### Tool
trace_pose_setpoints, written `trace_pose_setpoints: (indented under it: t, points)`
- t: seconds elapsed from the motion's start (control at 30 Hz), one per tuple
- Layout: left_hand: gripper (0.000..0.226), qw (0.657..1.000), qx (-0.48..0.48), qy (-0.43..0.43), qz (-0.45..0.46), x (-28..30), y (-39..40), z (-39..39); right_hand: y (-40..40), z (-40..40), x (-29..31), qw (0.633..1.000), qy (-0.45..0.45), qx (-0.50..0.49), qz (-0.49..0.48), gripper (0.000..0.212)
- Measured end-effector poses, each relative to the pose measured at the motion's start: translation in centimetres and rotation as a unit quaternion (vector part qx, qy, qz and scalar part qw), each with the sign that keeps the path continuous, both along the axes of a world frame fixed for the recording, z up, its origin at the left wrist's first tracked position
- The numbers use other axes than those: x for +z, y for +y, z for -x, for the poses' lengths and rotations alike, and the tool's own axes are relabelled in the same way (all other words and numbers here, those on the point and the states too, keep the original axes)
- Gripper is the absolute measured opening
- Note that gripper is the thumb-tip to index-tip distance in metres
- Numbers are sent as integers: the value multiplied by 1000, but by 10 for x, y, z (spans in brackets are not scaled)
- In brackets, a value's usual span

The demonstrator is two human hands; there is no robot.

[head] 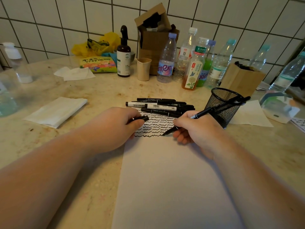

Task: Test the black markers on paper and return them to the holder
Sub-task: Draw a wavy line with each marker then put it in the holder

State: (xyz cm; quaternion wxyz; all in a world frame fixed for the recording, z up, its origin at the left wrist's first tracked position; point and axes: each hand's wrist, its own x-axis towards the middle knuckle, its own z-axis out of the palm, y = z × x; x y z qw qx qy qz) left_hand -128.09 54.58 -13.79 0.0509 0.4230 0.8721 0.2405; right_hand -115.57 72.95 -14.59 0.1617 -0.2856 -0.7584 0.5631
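Dim warm light, soft shadows, blurred bowed edges

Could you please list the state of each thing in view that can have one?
marker: uncapped, tip on the paper
cap: off, pinched in the left hand
right hand: grips the marker
paper: flat, wavy lines across the top
mesh holder: upright, one pen leaning out
marker pile: capped, lying flat
paper cup: upright

Testing a marker on paper at a cluttered counter

The right hand [194,129] holds a black marker [203,113] with its tip on the paper [168,179], beside wavy lines; the left hand [115,128] grips a cap [143,118]. Loose markers [161,105] lie near the mesh holder [222,104].
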Motion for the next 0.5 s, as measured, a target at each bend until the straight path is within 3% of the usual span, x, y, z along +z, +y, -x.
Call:
trace_pose_setpoints:
  t: [0.2, 0.37, 0.5]
  points:
    - [23, 1000, 0, -1, 1, 0, 0, 0, 2, -1, 2, 1000, -6, -30, 2, 13]
    - [20, 1000, -5, 2, 3, 0, -1, 0, 6, -2, 5, 996, 44, -73, 15, 13]
    - [19, 1000, -14, 0, -1, -1, -2, 0, 0, -3, 8, 991, 99, -25, 82, 20]
